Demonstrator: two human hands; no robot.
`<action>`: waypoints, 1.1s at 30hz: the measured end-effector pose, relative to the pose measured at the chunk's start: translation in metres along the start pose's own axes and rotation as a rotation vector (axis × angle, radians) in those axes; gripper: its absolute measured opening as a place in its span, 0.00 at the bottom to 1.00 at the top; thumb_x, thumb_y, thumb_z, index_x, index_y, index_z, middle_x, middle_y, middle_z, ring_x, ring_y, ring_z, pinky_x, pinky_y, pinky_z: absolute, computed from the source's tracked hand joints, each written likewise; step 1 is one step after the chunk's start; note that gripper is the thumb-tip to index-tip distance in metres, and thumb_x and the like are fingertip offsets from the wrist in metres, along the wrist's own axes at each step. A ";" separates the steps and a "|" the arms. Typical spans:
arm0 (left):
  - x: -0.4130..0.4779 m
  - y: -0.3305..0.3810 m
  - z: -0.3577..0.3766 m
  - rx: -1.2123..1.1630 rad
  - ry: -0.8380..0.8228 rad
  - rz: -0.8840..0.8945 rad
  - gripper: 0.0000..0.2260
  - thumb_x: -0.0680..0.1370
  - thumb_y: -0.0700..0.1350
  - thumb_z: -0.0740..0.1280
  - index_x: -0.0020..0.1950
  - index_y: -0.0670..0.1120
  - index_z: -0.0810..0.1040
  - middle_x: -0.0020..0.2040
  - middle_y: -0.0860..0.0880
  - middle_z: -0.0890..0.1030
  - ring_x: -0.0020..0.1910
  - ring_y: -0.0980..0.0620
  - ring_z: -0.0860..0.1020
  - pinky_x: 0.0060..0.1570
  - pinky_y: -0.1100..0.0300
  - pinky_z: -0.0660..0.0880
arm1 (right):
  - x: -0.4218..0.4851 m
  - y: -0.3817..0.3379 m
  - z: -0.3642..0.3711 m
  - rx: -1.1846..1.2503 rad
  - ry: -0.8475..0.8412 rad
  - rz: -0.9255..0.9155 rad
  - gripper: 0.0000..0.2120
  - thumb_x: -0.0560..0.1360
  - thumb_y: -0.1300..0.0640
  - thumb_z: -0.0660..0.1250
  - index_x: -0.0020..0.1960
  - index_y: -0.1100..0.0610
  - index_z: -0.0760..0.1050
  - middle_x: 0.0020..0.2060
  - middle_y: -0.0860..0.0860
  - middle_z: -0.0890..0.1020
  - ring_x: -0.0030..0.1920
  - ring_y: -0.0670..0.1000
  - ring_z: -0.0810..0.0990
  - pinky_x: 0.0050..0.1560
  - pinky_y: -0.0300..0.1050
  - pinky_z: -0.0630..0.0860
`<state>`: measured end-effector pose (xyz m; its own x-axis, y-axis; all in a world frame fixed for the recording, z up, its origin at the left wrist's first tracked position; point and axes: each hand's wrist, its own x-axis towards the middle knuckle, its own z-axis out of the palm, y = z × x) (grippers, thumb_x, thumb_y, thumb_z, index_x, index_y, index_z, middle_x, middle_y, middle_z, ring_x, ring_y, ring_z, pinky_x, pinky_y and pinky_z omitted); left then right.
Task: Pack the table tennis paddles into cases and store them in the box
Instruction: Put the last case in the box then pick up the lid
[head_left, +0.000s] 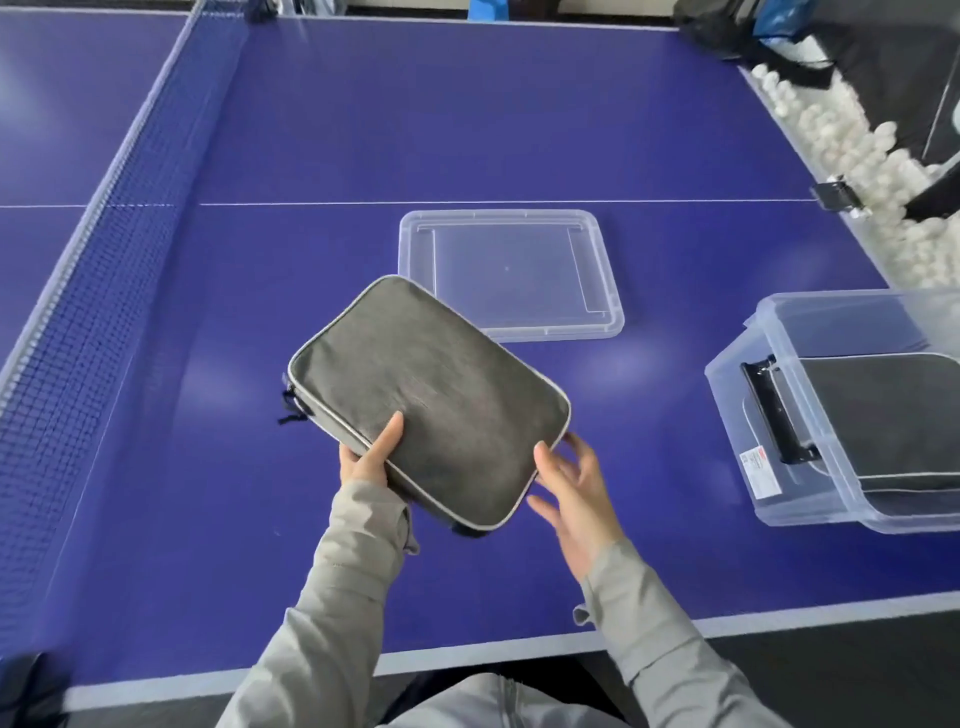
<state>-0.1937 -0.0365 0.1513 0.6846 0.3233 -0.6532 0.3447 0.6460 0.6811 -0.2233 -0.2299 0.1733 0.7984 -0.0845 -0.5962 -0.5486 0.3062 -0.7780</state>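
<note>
A grey zipped paddle case (431, 400) with pale piping is held above the blue table, tilted. My left hand (370, 453) grips its near left edge, thumb on top. My right hand (571, 488) sits at the case's near right corner with fingers spread, touching or just beside the edge. A clear plastic box (779, 415) with a black handle stands at the right. Another dark case (893, 415) lies inside it. No bare paddle is in view.
The box's clear lid (511, 273) lies flat on the table beyond the case. The net (104, 249) runs along the left. A trough of several white balls (831, 135) lines the far right edge. The table's near edge (467, 660) is in front of me.
</note>
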 end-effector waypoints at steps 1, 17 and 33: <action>-0.001 -0.002 0.005 -0.084 -0.010 -0.057 0.18 0.68 0.44 0.75 0.56 0.53 0.75 0.56 0.48 0.81 0.53 0.45 0.80 0.56 0.46 0.75 | -0.001 0.001 0.006 0.090 -0.041 0.037 0.29 0.69 0.49 0.71 0.67 0.47 0.65 0.61 0.50 0.78 0.61 0.50 0.77 0.61 0.52 0.73; 0.001 -0.012 -0.023 0.000 -0.283 -0.255 0.12 0.80 0.50 0.58 0.61 0.49 0.71 0.51 0.49 0.78 0.50 0.50 0.77 0.47 0.54 0.78 | -0.015 -0.022 -0.030 0.226 0.135 -0.138 0.28 0.61 0.55 0.75 0.59 0.54 0.71 0.48 0.51 0.85 0.47 0.51 0.84 0.43 0.47 0.79; -0.054 -0.022 0.043 0.607 -0.603 -0.002 0.46 0.44 0.54 0.84 0.60 0.52 0.72 0.48 0.45 0.83 0.46 0.43 0.82 0.39 0.50 0.80 | -0.056 -0.065 -0.189 -0.036 0.113 -0.248 0.22 0.63 0.52 0.73 0.57 0.52 0.76 0.46 0.48 0.85 0.49 0.49 0.83 0.53 0.48 0.76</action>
<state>-0.2109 -0.0979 0.1861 0.8489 -0.2117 -0.4843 0.5129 0.1084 0.8516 -0.2792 -0.4241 0.2204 0.8776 -0.2585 -0.4037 -0.3503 0.2290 -0.9082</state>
